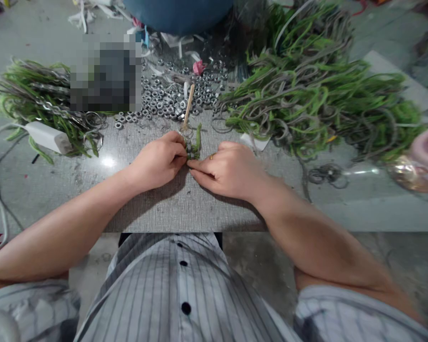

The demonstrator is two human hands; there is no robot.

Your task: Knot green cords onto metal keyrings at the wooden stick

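A short green cord piece (198, 137) with shiny metal nuts on it lies between my hands on the grey tabletop. My left hand (160, 161) is closed, its thumb and fingers pinching the left side of the cord piece. From the other side my right hand (231, 170), with a ring on one finger, presses its fingertips to the lower end of that cord, close to the left fingertips. A thin wooden stick (189, 107) reaches from the top of the piece toward the loose nuts. The fingertips partly hide the knotted part.
Many loose metal nuts (157, 97) are spread beyond my hands, with a pink scrap (199, 67) among them. Green and grey cords pile up at right (321, 104). Another cord bundle (32, 90) and a white charger (48, 137) are at left. A blue rounded object (178, 14) stands behind.
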